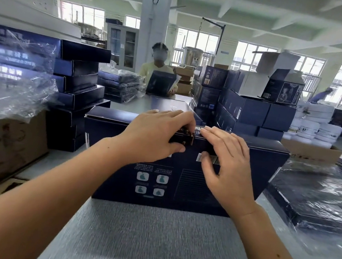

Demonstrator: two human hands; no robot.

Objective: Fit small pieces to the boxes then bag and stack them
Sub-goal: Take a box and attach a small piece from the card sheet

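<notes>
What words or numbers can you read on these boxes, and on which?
None reads clearly.
Dark blue box: small white print above four icons, too small.
Barcode label by the right hand: digits blurred.
Small piece in the left hand: no readable print.
Bagged boxes at left: large pale characters, blurred.

Head cam, fwd-down, close over box (182, 173)

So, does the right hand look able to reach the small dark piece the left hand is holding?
Probably yes. The right hand lies open on the box, its fingertips right beside the small dark piece that the left hand grips at the top edge; nothing stands between them.
</notes>
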